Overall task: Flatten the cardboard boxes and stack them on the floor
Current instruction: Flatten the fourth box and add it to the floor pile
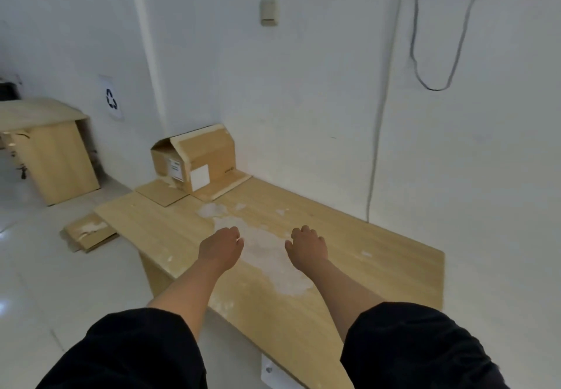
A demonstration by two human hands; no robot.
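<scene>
Cardboard box (194,161) at the worktop's (349,237) far corner by the wall, lying on its side, opened flaps spread, long axis along the wall. Flattened cardboard (88,234) on the floor. Left hand (220,246) and right hand (306,246) hover empty, fingers loosely curled.

Wood table (349,237), white scuffed patch mid-top; open cardboard box (197,158) at far corner. Flattened cardboard (88,234) on floor (45,282).

Black recycling symbol on white paper sheet (111,98) taped to wall; labels on open brown cardboard box (194,158) too blurry to read.
</scene>
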